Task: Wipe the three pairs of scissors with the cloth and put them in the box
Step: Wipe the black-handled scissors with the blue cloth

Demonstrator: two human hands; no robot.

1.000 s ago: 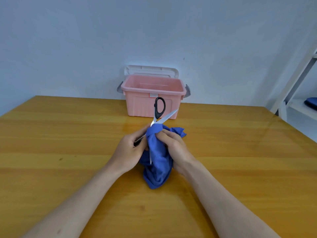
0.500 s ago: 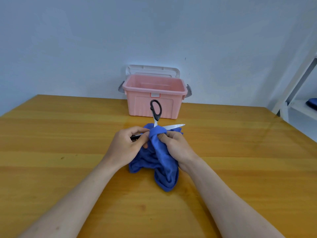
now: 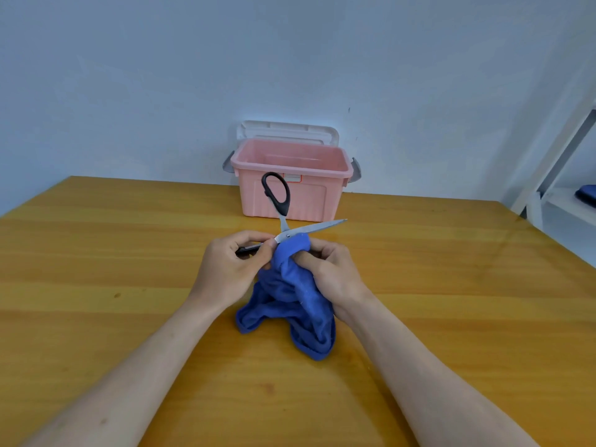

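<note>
One pair of black-handled scissors [image 3: 280,201] is spread open above the wooden table [image 3: 96,269]. My left hand [image 3: 230,269] pinches it near the pivot, with the lower black handle sticking out left of my fingers. One handle loop stands upright in front of the pink box [image 3: 292,179]; one bare blade points right. My right hand [image 3: 332,272] grips the blue cloth [image 3: 290,304] bunched around the other blade, which is hidden. The cloth's lower part trails onto the table. No other scissors are visible; the box's floor is hidden.
The pink box stands open at the table's far edge against the pale wall, its white lid [image 3: 287,132] leaning behind it. A white shelf frame [image 3: 554,156] with a dark blue item [image 3: 585,195] stands off the table's right side.
The scissors turned so the free blade swung from pointing up-right to nearly level toward the right. The cloth spread lower onto the table, and both hands stayed close together.
</note>
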